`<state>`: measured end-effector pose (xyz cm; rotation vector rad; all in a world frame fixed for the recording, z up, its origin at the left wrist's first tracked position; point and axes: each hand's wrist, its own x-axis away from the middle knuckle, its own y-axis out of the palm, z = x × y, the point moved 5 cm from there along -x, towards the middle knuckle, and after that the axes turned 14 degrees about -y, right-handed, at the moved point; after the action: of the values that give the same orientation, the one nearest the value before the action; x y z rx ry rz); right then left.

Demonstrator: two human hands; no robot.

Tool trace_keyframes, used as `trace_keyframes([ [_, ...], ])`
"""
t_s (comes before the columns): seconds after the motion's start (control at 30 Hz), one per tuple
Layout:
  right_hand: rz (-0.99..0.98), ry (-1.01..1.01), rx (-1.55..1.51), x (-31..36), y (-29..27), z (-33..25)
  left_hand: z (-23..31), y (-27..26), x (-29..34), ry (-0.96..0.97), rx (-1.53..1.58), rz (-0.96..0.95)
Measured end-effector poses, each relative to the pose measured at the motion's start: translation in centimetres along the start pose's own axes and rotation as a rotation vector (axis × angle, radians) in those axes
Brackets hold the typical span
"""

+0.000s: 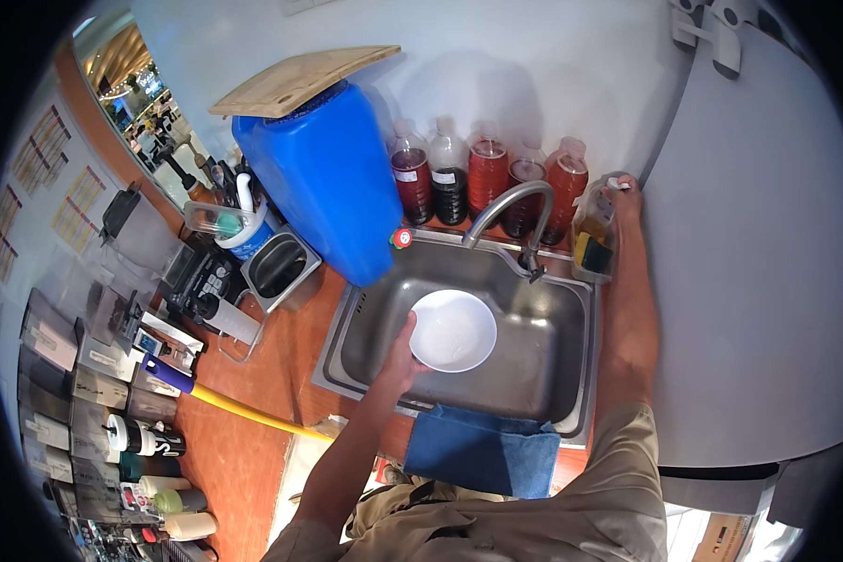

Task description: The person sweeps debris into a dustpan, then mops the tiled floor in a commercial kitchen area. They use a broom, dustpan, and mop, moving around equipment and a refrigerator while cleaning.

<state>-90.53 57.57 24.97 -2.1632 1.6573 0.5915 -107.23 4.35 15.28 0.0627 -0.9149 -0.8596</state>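
My left hand (405,361) grips the left rim of a white bowl (453,331) and holds it over the steel sink (534,375). The bowl's inside faces up, with a little wet sheen or suds at its bottom. To the right of the sink, my right hand (629,199) is closed around the white top of a clear soap bottle (594,220). That bottle stands with a yellow and dark sponge (591,254) in a clear container (590,274). Between my hands rises the curved tap (510,199); no running water is visible.
Several bottles of red and dark liquid (488,178) line the wall behind the sink. At left stands a big blue jerrycan (318,178) topped by a wooden board (304,79). A blue cloth (482,451) drapes over the front edge. A grey fridge-like panel (759,262) borders the right.
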Motion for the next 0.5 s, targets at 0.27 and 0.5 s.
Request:
trace_keyframes([
  [0.27,0.038,-0.158,0.466,5.8,1.0,-2.6,0.2,-0.5,-0.3,0.011,0.02,-0.019],
  [0.5,0.166,-0.469,0.308,6.7,0.1,-15.2,-0.2,0.0,-0.4,0.011,-0.025,-0.035],
])
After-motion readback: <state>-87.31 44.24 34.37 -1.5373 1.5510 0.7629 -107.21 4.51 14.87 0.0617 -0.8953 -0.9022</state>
